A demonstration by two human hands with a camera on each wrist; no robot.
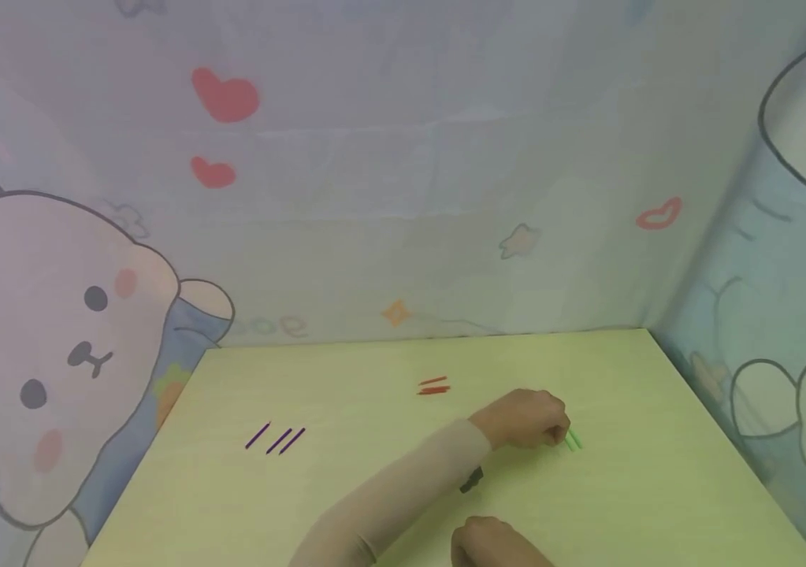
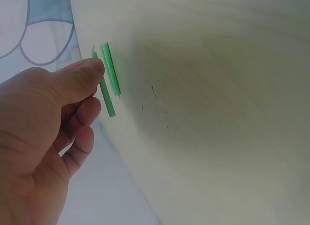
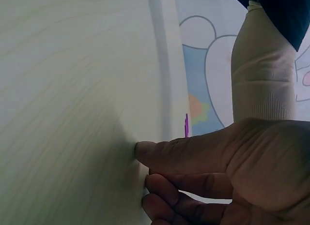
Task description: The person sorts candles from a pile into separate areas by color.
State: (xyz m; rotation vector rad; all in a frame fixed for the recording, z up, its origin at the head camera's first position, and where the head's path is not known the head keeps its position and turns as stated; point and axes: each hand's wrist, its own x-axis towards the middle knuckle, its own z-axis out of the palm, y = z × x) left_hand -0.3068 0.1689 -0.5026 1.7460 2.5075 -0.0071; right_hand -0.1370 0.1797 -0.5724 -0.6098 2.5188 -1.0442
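Note:
My left hand (image 1: 525, 417) reaches across to the right side of the table. In the left wrist view, its thumb and forefinger pinch a slim green candle (image 2: 107, 100), its wick end above the thumb. Just beside that, more green candle (image 2: 112, 70) lies on the table with a wick at its lower end. My right hand (image 1: 498, 543) is at the near edge of the head view, below the left forearm. Its fingers are loosely bent close over the tabletop in the right wrist view, with nothing seen between thumb and fingers (image 3: 179, 155).
Three purple candles (image 1: 280, 441) lie slanted on the left of the pale table (image 1: 374, 488). A small group of red candles (image 1: 434, 389) lies toward the back middle. Cartoon-printed cloth (image 1: 374, 157) stands around the back and sides. A dark wrist-worn piece (image 1: 471, 479) shows under the left sleeve.

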